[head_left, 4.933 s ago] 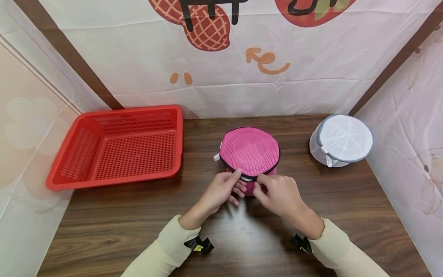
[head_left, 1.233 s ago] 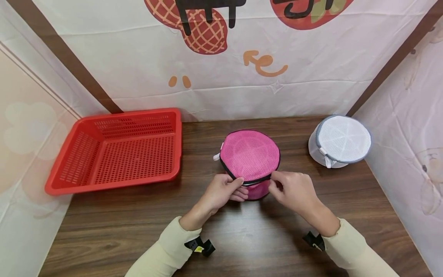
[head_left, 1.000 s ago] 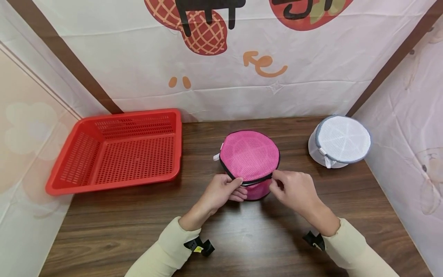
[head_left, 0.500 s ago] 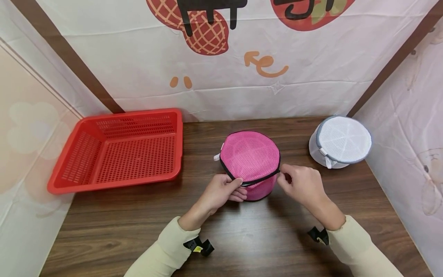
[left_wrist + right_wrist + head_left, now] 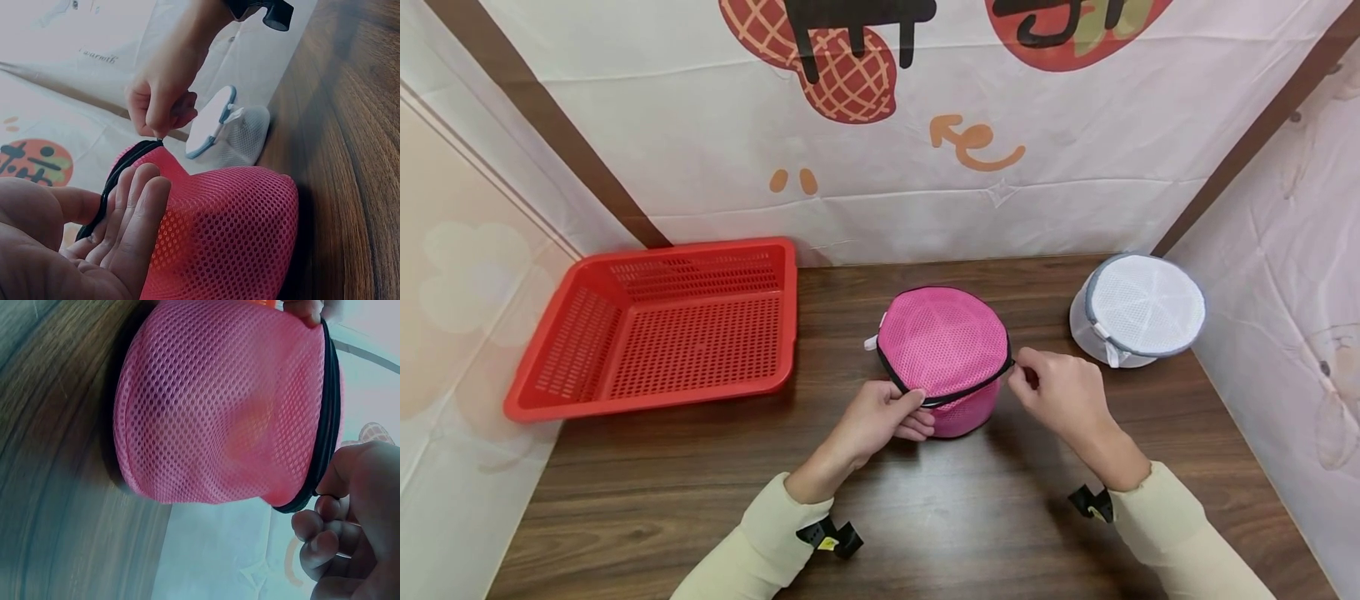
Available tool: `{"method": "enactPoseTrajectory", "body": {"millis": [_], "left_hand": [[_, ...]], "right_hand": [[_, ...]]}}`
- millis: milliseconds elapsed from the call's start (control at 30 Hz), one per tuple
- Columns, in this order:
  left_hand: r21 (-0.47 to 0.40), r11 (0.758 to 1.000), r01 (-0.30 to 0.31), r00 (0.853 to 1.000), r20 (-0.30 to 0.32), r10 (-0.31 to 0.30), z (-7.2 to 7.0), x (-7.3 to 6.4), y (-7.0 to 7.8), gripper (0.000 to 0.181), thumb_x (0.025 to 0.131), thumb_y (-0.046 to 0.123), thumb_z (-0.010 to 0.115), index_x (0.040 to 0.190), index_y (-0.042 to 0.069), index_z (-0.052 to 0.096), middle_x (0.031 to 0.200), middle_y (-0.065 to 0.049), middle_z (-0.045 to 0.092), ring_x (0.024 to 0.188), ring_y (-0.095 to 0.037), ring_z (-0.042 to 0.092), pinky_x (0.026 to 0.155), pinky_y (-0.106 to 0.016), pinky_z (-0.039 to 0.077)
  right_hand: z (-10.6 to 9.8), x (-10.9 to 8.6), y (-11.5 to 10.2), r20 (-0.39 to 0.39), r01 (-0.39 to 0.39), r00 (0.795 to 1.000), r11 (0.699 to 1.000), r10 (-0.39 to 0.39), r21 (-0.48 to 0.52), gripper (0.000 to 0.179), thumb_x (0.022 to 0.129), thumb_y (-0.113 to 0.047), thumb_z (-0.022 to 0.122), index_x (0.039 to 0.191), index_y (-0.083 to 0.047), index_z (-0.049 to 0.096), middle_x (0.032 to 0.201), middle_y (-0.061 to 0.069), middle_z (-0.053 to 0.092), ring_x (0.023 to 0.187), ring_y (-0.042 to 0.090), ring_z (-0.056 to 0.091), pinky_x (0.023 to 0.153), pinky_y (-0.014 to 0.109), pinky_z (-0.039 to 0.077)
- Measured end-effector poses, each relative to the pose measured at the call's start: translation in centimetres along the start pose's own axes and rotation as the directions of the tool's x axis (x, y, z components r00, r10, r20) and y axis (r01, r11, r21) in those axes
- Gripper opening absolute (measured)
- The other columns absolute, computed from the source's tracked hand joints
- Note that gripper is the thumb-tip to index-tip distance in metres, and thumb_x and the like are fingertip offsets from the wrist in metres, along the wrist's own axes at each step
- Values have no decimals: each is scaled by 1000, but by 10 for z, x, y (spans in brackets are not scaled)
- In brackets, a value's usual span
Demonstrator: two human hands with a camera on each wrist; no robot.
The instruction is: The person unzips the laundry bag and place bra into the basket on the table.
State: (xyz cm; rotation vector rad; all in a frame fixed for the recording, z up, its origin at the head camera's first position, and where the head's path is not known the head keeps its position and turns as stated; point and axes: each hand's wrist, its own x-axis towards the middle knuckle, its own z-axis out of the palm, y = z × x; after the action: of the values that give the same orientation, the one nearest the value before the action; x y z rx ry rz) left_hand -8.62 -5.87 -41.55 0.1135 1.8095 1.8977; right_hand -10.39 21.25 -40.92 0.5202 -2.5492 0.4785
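A round pink mesh laundry bag (image 5: pixel 943 337) with a black zipper (image 5: pixel 326 412) round its top rim stands upright on the wooden table. At the front of that rim, my left hand (image 5: pixel 883 414) pinches the edge between thumb and fingers; its other fingers lie against the mesh side. My right hand (image 5: pixel 1063 390) is at the bag's right side, thumb and forefinger pinching the small zipper pull (image 5: pixel 159 141). A short pale strip shows at the rim beside my left thumb. Something orange shows faintly through the mesh in the right wrist view; I cannot tell what it is.
To the left, a red plastic basket (image 5: pixel 790 333) with slotted walls stands against the back cloth. A white mesh laundry bag (image 5: pixel 1146 304) with grey trim is at the back right. Printed cloth (image 5: pixel 700 125) encloses the table on the back and sides.
My right hand has slid along the rim from the bag's front to its right side, drawing the zipper pull with it. My left hand keeps pinching the front rim.
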Motion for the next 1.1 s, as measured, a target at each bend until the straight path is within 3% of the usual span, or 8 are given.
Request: {"method": "enactPoseTrajectory", "body": {"millis": [233,367,767,1000,1100], "left_hand": [[-1,1000,8,1000,3,-8,0,-2,1,32,106,11,54,101,-19,65,88,-25,73,75,-25,75,78,-45,63],[-7,1000,6,1000,4,-6,0,-2,1,32,106,10,54,102,-20,64,89,-26,73,73,-19,74,80,-48,62],[-14,1000,-13,1000,3,13,0,-3,1,31,105,9,53,102,-21,62,87,-27,73,74,-25,75,79,-49,62],[-34,999,-2,999,-36,1,1,-1,1,29,106,9,53,102,-18,63,87,-22,73,71,-16,72,75,-40,64],[-27,1000,-6,998,-57,4,1,-1,1,29,106,10,53,103,-17,63,87,-21,73,73,-17,73,74,-38,64]], "right_hand": [[3,2,7,-16,-23,1000,1000,23,-17,25,79,-11,55,60,-20,41,53,-9,34,46,11,32,38,29,22],[5,4,11,-20,-24,1000,999,23,-30,25,81,-12,55,60,-18,42,53,-8,35,46,13,33,38,29,23],[10,8,17,-55,-31,998,997,28,-64,27,86,-13,53,60,-15,45,53,-7,36,46,14,33,38,30,22],[10,6,15,-38,-41,999,997,39,-72,27,85,-14,55,61,-17,45,52,-7,37,46,14,34,38,30,24],[9,6,14,-33,-49,998,996,47,-71,28,85,-13,55,60,-18,43,52,-7,36,45,14,33,37,30,23]]}}
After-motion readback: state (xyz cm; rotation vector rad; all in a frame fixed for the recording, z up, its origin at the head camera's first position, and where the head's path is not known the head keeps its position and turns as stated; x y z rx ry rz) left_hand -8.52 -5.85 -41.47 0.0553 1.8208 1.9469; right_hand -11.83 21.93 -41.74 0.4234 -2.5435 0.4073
